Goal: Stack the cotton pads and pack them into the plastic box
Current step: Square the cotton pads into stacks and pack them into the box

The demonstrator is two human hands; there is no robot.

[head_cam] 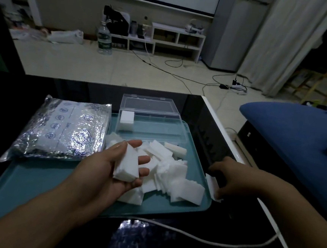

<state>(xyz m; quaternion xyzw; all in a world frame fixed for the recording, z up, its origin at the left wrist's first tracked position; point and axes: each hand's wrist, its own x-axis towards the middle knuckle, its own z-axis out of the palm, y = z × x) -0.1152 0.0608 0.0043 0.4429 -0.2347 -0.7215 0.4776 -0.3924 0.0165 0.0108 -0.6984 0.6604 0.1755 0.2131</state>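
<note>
Holding a stack (127, 164) of pads on its upturned palm, thumb pinching the top, the left hand (103, 170) could spill it before reaching the box (150, 126). The right hand (231, 175) pinches a pad (213, 185) just outside the tray (35, 180), where it may slide off the table (223, 129).

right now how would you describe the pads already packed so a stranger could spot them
Find the teal tray on the dark table, then the clear plastic box with its lid open at the tray's far edge. The packed stack stands in the box's left end, a neat white block behind clear walls, unlike the loose pads scattered outside.
</note>
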